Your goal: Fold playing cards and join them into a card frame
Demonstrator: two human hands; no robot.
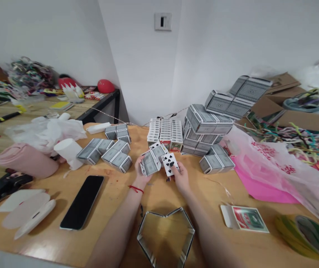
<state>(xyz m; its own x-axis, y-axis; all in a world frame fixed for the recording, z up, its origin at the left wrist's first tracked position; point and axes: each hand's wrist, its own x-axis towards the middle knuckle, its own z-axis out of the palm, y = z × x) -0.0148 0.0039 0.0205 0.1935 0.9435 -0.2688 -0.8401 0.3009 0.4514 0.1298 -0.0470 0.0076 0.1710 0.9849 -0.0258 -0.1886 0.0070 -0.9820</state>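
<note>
My left hand (141,175) grips a small stack of playing cards (150,163) with grey patterned backs, held above the wooden table (120,208). A red string circles that wrist. My right hand (180,176) pinches a single face-up spade card (170,163) right beside the stack. Both hands hover in front of a block of stacked cards (165,133). A heart-shaped frame made of cards (166,236) stands on the table between my forearms.
Folded card blocks (106,150) lie at the left, taller card stacks (204,128) at the right. A black phone (83,201), a card box (245,218), a pink plastic bag (262,167), white paper (46,132) and tape rolls (307,234) surround the hands.
</note>
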